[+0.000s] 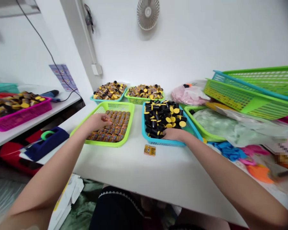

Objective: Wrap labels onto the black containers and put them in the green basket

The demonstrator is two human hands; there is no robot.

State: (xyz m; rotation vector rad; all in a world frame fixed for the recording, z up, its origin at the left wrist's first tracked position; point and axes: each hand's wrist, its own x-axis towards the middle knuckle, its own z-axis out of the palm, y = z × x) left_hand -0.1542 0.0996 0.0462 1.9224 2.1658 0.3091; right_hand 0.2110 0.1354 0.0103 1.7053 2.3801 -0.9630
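Mostly filled green basket [103, 144] with labelled bottles [115, 126]; touched them with left hand [98, 121], grip unclear. Dug right hand [174, 134] into heaped black bottles [162, 118], blue basket [163, 142]; grip hidden.

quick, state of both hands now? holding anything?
Left hand: fingers curled over labelled bottles in the green basket; hold cannot be told.
Right hand: on black bottles in the blue basket; cannot be told.

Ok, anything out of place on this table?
One small yellow-orange printed label lies loose on the white table, just in front of the blue plastic basket of black yellow-capped bottles, outside every basket. At right, the stacked green plastic baskets sit tilted.
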